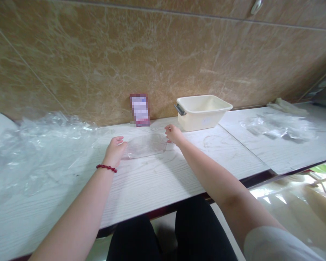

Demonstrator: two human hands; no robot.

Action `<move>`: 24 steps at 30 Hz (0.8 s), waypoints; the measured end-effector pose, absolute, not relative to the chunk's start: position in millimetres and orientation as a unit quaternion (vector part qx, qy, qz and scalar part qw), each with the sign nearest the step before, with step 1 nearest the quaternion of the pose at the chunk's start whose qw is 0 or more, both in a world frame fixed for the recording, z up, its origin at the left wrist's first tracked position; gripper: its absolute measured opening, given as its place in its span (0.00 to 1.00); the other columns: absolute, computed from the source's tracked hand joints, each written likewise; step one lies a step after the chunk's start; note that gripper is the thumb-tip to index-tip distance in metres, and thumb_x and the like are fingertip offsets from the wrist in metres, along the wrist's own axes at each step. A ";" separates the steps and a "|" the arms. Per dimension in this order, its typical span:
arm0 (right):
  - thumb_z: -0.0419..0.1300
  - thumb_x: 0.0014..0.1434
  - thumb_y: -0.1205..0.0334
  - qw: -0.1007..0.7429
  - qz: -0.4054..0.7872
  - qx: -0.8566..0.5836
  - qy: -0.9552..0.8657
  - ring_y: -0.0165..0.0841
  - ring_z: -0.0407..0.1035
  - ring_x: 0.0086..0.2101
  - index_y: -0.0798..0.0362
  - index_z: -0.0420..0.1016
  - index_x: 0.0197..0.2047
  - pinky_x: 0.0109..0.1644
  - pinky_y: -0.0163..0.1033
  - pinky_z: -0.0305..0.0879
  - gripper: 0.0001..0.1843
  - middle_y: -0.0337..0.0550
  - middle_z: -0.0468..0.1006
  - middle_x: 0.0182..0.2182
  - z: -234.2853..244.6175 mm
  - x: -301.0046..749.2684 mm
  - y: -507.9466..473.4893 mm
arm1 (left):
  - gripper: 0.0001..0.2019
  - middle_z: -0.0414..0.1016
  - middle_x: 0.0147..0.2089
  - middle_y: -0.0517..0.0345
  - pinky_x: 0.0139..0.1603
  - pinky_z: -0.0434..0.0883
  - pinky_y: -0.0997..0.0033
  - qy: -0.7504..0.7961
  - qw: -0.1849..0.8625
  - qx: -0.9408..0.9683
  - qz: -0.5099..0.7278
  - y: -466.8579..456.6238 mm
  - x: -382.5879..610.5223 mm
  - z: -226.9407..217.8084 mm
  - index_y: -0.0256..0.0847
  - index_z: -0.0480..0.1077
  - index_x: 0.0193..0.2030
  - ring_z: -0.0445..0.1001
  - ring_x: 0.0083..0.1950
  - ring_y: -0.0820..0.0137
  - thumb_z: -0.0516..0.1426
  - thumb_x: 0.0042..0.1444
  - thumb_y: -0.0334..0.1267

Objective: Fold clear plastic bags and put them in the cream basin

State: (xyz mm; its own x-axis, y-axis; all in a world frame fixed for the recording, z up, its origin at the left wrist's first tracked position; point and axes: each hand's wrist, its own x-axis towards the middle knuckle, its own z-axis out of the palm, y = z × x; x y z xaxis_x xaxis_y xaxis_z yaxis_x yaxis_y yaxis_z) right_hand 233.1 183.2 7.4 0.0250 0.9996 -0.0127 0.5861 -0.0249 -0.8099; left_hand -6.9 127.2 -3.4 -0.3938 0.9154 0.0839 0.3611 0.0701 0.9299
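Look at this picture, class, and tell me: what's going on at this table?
A seated person reaches across a white wood-grain table with both bare hands. The left hand, with a red beaded bracelet at its wrist, and the right hand are at opposite ends of a clear plastic tray. Behind it, a cream plastic tub and a pixelated card stand by the wall. Crumpled clear plastic lies to the left, and more lies to the right.

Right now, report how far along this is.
Done: the clear plastic tray lies apart from the crumpled plastic film. In hand: the left hand and right hand flank its ends. Remaining: more film lies heaped at the far right, and the cream plastic tub stands untouched.
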 end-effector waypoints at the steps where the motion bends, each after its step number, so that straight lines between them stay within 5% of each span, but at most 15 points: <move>1: 0.45 0.55 0.60 0.325 0.336 -0.640 -0.609 0.27 0.65 0.27 0.50 0.63 0.41 0.25 0.32 0.67 0.11 0.44 0.69 0.35 6.9 232.8 183.6 | 0.19 0.65 0.46 0.49 0.44 0.65 0.65 0.668 0.281 0.494 0.481 126.0 -5.2 -3.5 0.39 0.61 0.43 0.67 0.44 0.64 0.55 0.41 0.37; 13: 0.44 0.55 0.63 0.371 0.458 -0.603 -0.537 0.24 0.64 0.25 0.51 0.62 0.38 0.25 0.31 0.68 0.10 0.43 0.67 0.34 6.5 220.4 180.0 | 0.22 0.62 0.48 0.45 0.56 0.54 0.65 0.564 0.088 0.764 0.301 118.4 7.8 -11.2 0.34 0.62 0.47 0.59 0.53 0.63 0.52 0.48 0.46; 24: 0.48 0.52 0.61 0.388 0.399 -0.627 -0.545 0.25 0.64 0.25 0.53 0.65 0.35 0.24 0.33 0.68 0.09 0.42 0.68 0.30 -1.4 227.9 191.5 | 0.25 0.59 0.51 0.44 0.57 0.54 0.65 0.565 0.055 0.788 0.236 118.8 8.3 -14.7 0.31 0.61 0.49 0.57 0.55 0.64 0.50 0.49 0.48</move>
State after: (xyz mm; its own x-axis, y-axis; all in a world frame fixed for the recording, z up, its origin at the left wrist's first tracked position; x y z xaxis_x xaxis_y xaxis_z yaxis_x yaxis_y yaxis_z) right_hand 227.9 191.5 -1.4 0.0883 0.9930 -0.0783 0.3734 -0.1058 -0.9216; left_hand 8.3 118.8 -14.7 0.2492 0.9173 0.3104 0.8653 -0.3549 0.3541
